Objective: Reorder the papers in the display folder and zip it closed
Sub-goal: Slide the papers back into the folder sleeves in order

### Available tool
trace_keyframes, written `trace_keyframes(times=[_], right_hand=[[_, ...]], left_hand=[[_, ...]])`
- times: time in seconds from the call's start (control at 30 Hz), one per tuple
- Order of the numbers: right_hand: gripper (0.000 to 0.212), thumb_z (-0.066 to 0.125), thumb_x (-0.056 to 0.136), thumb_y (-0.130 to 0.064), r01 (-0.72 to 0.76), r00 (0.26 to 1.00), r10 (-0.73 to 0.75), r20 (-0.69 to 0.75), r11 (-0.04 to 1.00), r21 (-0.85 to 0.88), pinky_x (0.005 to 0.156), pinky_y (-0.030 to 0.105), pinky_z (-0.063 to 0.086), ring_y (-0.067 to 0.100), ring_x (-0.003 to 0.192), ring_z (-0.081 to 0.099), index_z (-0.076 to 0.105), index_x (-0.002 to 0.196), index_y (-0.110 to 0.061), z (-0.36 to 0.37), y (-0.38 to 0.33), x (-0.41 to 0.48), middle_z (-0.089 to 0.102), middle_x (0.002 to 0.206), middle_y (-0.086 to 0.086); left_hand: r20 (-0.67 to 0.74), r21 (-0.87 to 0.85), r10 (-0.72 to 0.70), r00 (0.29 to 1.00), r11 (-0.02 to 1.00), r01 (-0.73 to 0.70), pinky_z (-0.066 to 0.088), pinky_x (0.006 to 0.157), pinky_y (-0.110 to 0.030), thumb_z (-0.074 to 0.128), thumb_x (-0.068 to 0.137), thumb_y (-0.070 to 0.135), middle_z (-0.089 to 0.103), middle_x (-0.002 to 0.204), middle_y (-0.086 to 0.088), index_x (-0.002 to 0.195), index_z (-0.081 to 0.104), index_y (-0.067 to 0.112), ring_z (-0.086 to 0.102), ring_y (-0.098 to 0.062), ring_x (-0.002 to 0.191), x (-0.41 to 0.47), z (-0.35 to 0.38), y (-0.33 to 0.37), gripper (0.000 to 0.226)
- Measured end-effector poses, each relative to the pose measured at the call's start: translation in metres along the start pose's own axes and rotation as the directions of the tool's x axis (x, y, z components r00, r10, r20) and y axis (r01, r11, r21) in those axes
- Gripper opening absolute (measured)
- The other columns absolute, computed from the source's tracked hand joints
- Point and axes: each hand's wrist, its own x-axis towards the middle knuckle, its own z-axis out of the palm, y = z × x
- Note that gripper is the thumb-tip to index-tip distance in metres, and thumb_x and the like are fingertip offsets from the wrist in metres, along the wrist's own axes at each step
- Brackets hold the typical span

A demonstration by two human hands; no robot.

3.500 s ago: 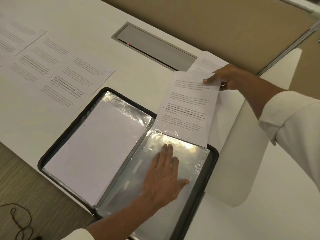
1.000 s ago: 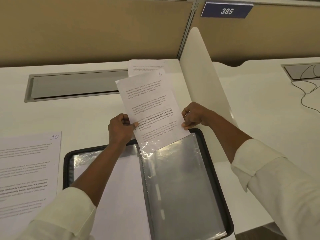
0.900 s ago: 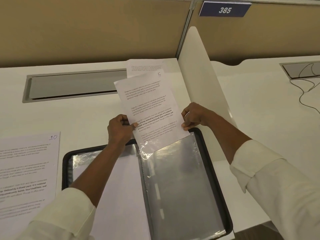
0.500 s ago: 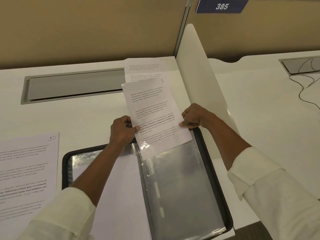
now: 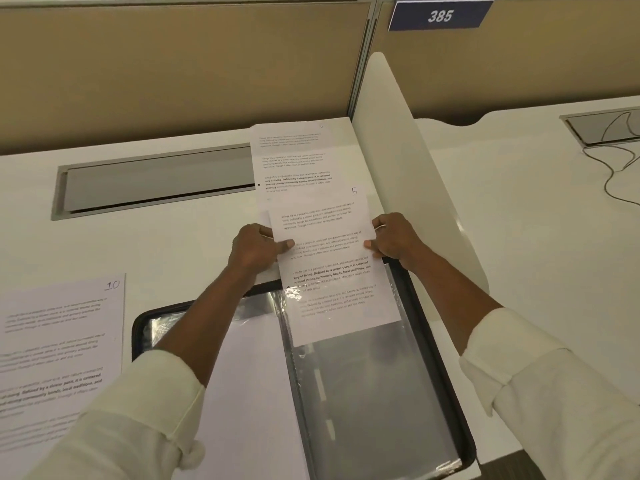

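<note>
Head view: both hands grip one sheet (image 5: 332,271) (a "5" is handwritten at its top right corner) by its side edges. The left hand (image 5: 256,251) pinches the left edge with the thumb on top, and the right hand (image 5: 394,242) does the same on the right edge. The folder (image 5: 446,393) lies open at the desk's (image 5: 173,244) near edge, close to the right-hand divider (image 5: 415,188). The sheet's lower part sits under the glossy film of the right-hand pocket (image 5: 374,403); the rest sticks out past the folder's far rim. A blank page (image 5: 249,393) fills the left half. Another printed sheet (image 5: 294,157) lies toward the far edge, partly under the held one, and a sheet marked "10" (image 5: 59,341) lies at the left edge. Whether the zip is visible I cannot tell — the rim looks plain black.
</note>
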Motion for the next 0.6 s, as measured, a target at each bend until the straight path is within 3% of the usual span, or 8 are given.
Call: trace_keyframes(times=[0.1,0.23,0.33,0.43,0.53,0.6], right_hand=[[0.031,0.080,0.087,0.004,0.033,0.999,-0.033,-0.012,0.999,0.014,0.067,0.033,0.065,0.027,0.085,0.073,0.065,0.110,-0.011,0.001,-0.001,0.000,0.071,0.114,0.014],[0.042,0.089,0.084,-0.017,0.058,0.998,-0.054,-0.039,0.993,0.105,0.067,0.034,0.061,0.026,0.097,0.070,0.063,0.116,-0.013,-0.001,-0.004,-0.001,0.069,0.112,0.007],[0.044,0.088,0.085,-0.018,0.107,0.993,-0.098,-0.066,0.984,0.144,0.074,0.042,0.063,0.025,0.096,0.068,0.061,0.119,-0.014,0.002,-0.001,-0.002,0.069,0.112,0.009],[0.042,0.086,0.085,-0.015,0.144,0.985,-0.138,-0.106,0.988,0.055,0.083,0.052,0.063,0.026,0.095,0.072,0.062,0.119,-0.017,0.009,0.003,0.002,0.073,0.109,0.007],[0.045,0.086,0.084,-0.016,0.177,0.980,-0.185,-0.076,0.979,-0.097,0.085,0.054,0.062,0.031,0.098,0.072,0.063,0.123,-0.016,0.013,0.006,0.003,0.074,0.112,0.007],[0.045,0.085,0.085,-0.017,0.195,0.978,-0.205,-0.048,0.968,-0.155,0.084,0.054,0.062,0.034,0.098,0.072,0.063,0.123,-0.016,0.013,0.008,0.003,0.074,0.114,0.009]], left_hand=[[-0.046,-0.003,-0.055,0.997,0.998,0.055,0.063,0.091,-0.051,0.097,0.076,0.017,0.078,0.101,-0.005,0.094,0.067,0.016,0.076,-0.028,0.095,0.007,0.001,0.001,0.035],[0.046,0.106,-0.074,0.996,0.992,0.069,0.064,0.090,-0.049,0.100,0.071,0.016,0.079,0.098,-0.004,0.099,0.071,0.012,0.078,-0.026,0.092,0.004,0.003,-0.009,0.040],[0.087,0.113,-0.102,0.991,0.989,0.092,0.066,0.087,-0.046,0.101,0.067,0.014,0.080,0.098,-0.003,0.100,0.071,0.011,0.079,-0.024,0.089,-0.004,0.003,-0.018,0.044],[0.064,0.103,-0.089,0.994,0.991,0.082,0.065,0.085,-0.042,0.102,0.068,0.024,0.081,0.094,0.000,0.097,0.073,0.011,0.079,-0.021,0.088,-0.010,0.000,-0.023,0.043],[0.006,-0.038,-0.105,0.994,0.994,0.106,0.065,0.069,-0.035,0.097,0.077,0.030,0.081,0.093,-0.007,0.103,0.069,0.005,0.079,-0.021,0.079,-0.010,-0.003,-0.018,0.045],[-0.050,-0.103,-0.116,0.992,0.989,0.111,0.066,0.070,-0.037,0.096,0.078,0.028,0.079,0.098,-0.011,0.106,0.067,0.008,0.078,-0.023,0.080,-0.005,-0.005,-0.013,0.045]])
